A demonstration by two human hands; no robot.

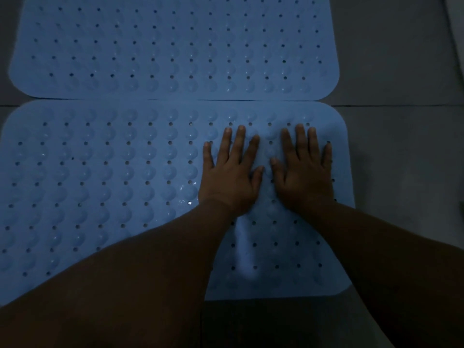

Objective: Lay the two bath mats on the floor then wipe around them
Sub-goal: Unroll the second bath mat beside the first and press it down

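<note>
We find both blue bath mats down on the grey tiled floor (401, 71). The far mat (173, 46) lies flat, and the near mat (100, 177) sits just in front of it, their long edges meeting or very slightly overlapping along a straight seam; we cannot tell which. Both show rows of drain holes and domed suction cups. The left hand (232, 172) and the right hand (305, 172) rest side by side, palms down, on the right half of the near mat, close to the seam. Neither grasps anything: the fingers are straight and spread, flat against the surface. We judge this is done to press the suction cups onto the floor and flatten the sheet. A raised ridge (247, 247) runs between the forearms toward the mat's near edge, suggesting that part has not seated yet and needs further pressing. The laying step appears nearly complete; wiping has not begun, and no cloth or wiping tool is in view. Lighting is dim. We can read no brand, label or writing on either mat or on the floor.
</note>
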